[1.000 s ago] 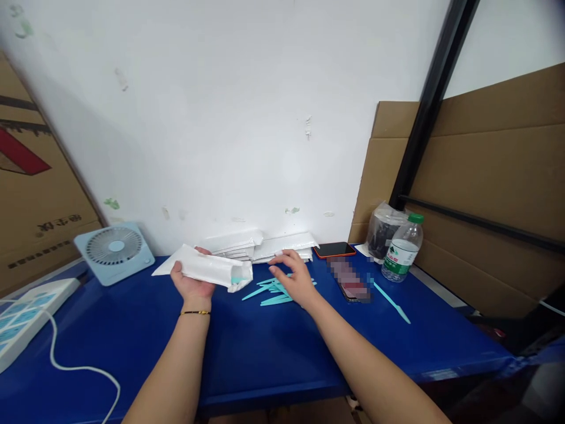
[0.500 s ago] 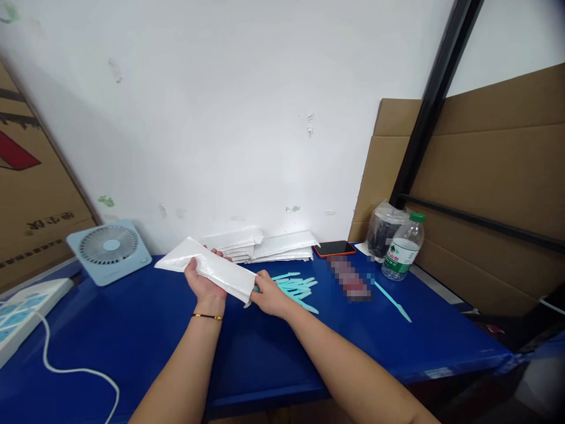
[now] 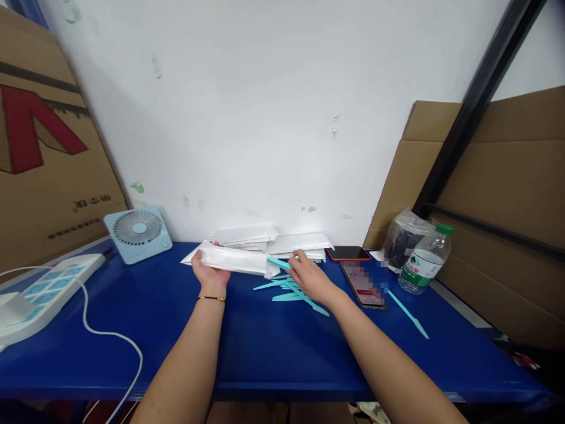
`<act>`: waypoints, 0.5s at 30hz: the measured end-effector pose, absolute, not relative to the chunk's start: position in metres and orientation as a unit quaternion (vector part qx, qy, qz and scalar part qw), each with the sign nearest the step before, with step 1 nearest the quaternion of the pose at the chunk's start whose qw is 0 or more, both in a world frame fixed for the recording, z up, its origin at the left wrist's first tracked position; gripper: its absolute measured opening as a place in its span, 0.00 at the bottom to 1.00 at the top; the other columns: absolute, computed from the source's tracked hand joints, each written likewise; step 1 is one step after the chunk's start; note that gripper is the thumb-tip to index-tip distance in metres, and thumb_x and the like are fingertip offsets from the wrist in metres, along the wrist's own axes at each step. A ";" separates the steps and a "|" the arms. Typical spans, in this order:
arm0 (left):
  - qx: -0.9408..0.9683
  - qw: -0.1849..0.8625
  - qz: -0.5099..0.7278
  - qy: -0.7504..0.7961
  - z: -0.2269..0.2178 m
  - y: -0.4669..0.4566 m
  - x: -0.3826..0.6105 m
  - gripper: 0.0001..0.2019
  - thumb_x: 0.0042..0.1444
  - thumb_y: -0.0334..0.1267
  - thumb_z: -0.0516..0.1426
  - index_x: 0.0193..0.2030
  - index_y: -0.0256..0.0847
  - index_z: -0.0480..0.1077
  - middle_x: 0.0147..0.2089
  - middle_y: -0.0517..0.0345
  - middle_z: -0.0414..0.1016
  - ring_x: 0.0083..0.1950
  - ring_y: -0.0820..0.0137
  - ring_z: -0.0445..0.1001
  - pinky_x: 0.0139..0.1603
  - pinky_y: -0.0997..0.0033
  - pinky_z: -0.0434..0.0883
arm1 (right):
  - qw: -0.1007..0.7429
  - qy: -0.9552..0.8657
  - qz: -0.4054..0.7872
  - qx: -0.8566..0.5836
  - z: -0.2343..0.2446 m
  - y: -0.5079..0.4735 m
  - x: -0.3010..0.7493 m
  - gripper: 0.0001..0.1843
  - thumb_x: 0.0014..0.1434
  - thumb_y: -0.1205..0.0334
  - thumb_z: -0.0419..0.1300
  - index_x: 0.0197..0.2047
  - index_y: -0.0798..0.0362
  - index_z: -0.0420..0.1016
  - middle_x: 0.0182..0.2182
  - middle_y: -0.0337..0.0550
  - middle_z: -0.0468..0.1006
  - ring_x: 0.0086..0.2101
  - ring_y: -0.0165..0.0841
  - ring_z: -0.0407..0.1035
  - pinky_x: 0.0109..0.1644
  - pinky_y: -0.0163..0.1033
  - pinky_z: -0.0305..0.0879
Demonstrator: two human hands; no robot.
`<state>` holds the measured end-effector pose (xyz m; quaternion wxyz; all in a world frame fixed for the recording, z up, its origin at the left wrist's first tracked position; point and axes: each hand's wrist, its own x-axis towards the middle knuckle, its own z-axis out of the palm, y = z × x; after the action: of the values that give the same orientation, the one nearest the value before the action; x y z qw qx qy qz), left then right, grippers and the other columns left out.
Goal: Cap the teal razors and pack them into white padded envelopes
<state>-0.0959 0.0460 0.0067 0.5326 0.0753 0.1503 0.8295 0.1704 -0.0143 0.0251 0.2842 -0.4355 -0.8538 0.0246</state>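
My left hand (image 3: 210,268) is wrapped round a white plastic packet (image 3: 236,259), holding it tilted slightly above the table with its open end to the right. In the fingers of my right hand (image 3: 311,275) is a slim teal plastic spatula (image 3: 279,262). One end of the spatula is at the packet's opening; I cannot tell how far inside it reaches. Under and beside my right hand lies a loose pile of similar teal spatulas (image 3: 289,291). Behind the packet, against the wall, are stacks of flat white packets (image 3: 300,242).
A blue fan (image 3: 139,232) and a white power strip (image 3: 57,294) with a cable are at left. To the right are a phone with an orange edge (image 3: 348,253), a second phone (image 3: 364,288), a single spatula (image 3: 410,315), a bagged dark cup (image 3: 404,241) and a water bottle (image 3: 426,259).
My right hand has drawn away from the packet's end, so the teal spatula now shows between them. The packet lies more level. The whole view has shifted, with objects appearing further right.
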 end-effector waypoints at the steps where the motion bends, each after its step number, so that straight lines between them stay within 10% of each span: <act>1: 0.064 0.527 0.835 0.147 0.004 0.048 -0.100 0.17 0.46 0.44 0.49 0.39 0.36 0.66 0.31 0.57 0.72 0.33 0.70 0.72 0.42 0.67 0.70 | 0.263 -0.854 0.020 -0.448 0.025 -0.014 0.180 0.11 0.64 0.58 0.44 0.40 0.51 0.65 0.45 0.48 0.64 0.34 0.34 0.63 0.38 0.38 0.56; 9: 0.124 0.478 0.859 0.132 -0.006 0.052 -0.129 0.21 0.45 0.47 0.46 0.41 0.38 0.67 0.38 0.52 0.73 0.44 0.60 0.72 0.49 0.56 0.67 | 0.091 -0.868 -0.002 -0.488 0.008 -0.009 0.213 0.14 0.64 0.55 0.44 0.36 0.52 0.67 0.36 0.44 0.69 0.34 0.33 0.65 0.41 0.39 0.56; 15: 0.133 0.464 0.830 0.280 -0.025 0.065 -0.161 0.19 0.40 0.36 0.50 0.42 0.39 0.63 0.40 0.51 0.71 0.44 0.58 0.72 0.47 0.51 0.69 | 0.164 -0.833 0.129 -0.513 0.002 -0.006 0.221 0.35 0.52 0.40 0.55 0.60 0.44 0.56 0.57 0.48 0.57 0.55 0.43 0.54 0.54 0.46 0.51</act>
<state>-0.1612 0.0653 -0.0249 0.4635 0.1329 0.2800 0.8301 0.2211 -0.0060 0.0018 0.1644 -0.5128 -0.8326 0.1295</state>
